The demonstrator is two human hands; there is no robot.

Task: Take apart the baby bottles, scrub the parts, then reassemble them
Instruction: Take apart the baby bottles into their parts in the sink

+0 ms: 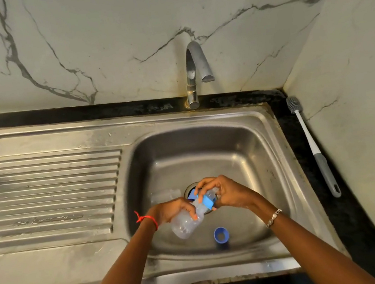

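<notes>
So you're over the steel sink (248, 133) basin, drainboard off to the left, tap (192, 73) at the far edge with no water running, and the long bottle brush (312, 148) lying on the dark counter on the right, well apart from your hands. Your left hand (169, 210) has its fingers wrapped round the body of the clear bottle (184, 223), which is tilted with its base towards you and its neck pointing far-right, held above the drain. Your right hand (227, 192) is curled round the top end, gripping the light blue collar (207, 201) and the teat end, looks like you're twisting it off, though I can't say which way it's turning. Main thing I'd watch: everything looks wet and the plastic's smooth, so the bottle could spin in your left hand instead of the collar loosening, or the collar could pop free and drop straight at the drain opening. There's already a darker blue ring (221, 234) sitting near you on the basin floor, and what looks like another clear bottle part (165, 195) lying left of the drain, so loose bits are piling up in there. The bottle itself looks see-through, a bit cloudy, and empty as far as I can tell
</notes>
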